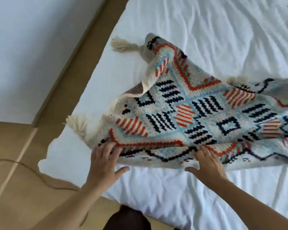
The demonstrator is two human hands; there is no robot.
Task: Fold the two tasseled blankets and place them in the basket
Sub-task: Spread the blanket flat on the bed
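A knitted blanket point(198, 110) with blue, orange and dark navy patterns and cream tassels lies rumpled on the white bed point(206, 30). One tassel point(123, 45) points to the far left, another point(78, 123) sticks out at the near left corner. My left hand point(103, 163) grips the blanket's near edge close to that corner, fingers over the top and thumb under. My right hand point(208, 165) holds the same edge further right in the same way. The blanket's right part runs out of view. I see no second blanket and no basket.
The white sheet point(156, 188) covers the bed, whose corner lies at the lower left. Beside it is a tan wooden floor point(15, 188) with a thin dark cord point(32, 171) across it. A pale wall point(32, 39) stands at the upper left.
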